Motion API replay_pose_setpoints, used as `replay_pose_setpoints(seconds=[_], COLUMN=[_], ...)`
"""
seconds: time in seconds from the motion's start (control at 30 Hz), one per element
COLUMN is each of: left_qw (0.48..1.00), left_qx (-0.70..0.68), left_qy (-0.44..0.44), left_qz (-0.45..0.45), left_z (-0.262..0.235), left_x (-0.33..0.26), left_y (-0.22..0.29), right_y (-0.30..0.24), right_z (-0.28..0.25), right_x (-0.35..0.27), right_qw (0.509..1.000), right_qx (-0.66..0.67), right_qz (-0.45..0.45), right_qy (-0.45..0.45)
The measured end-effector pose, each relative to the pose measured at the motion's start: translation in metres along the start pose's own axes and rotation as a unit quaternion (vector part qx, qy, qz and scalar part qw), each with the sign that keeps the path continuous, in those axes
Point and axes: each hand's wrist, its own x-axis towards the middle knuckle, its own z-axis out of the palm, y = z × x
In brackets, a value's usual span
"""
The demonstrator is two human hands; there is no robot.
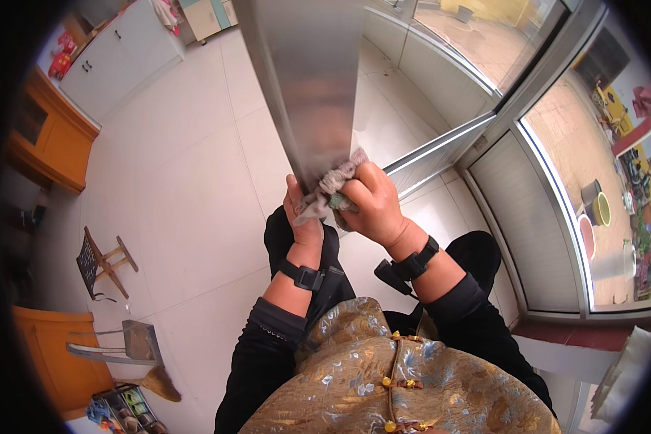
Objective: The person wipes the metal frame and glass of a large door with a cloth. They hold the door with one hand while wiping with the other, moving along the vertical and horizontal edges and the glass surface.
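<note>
A tall grey metal door frame (pixel 322 79) stands upright in front of me, its broad face smooth and slightly reflective. Against its lower visible part, my right hand (pixel 372 202) is closed around a crumpled greyish-pink cloth (pixel 338 177). The cloth bunches across the metal, and a loose end hangs over toward the other side. There my left hand (pixel 305 224) meets that end, one finger stretched up along the frame's left side. Its remaining fingers are mostly hidden behind the cloth and metal. Both wrists wear black bands.
At right are a glazed door panel (pixel 524 224) and a low metal rail (pixel 441 152). A folding stool (pixel 105 264) stands on the tiled floor (pixel 188 181) at left, with a dustpan (pixel 134 341) and broom (pixel 160 383) nearer me. Orange cabinets (pixel 58 137) line the left edge.
</note>
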Motion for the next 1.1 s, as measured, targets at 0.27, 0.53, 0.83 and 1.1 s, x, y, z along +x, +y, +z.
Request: replay_pose_setpoints(seconds=[0.27, 0.53, 0.83, 1.1], left_qw=[0.998, 0.996, 0.999, 0.998], left_qx=[0.046, 0.084, 0.048, 0.041], left_qy=[0.015, 0.01, -0.002, -0.012], left_qz=[0.029, 0.028, -0.017, -0.043], left_z=[0.004, -0.002, -0.001, -0.003], left_x=[0.003, 0.004, 0.001, 0.007], left_y=[0.001, 0.002, 0.003, 0.004], right_y=[-0.01, -0.028, -0.017, -0.006], right_z=[0.01, -0.063, -0.034, 0.002], right_x=[-0.022, 0.101, 0.059, -0.015], right_qw=[0.995, 0.986, 0.996, 0.997], right_qx=[-0.001, -0.095, -0.06, -0.059], right_qz=[0.082, -0.101, -0.041, 0.017], right_qy=[-0.054, 0.09, 0.052, -0.045])
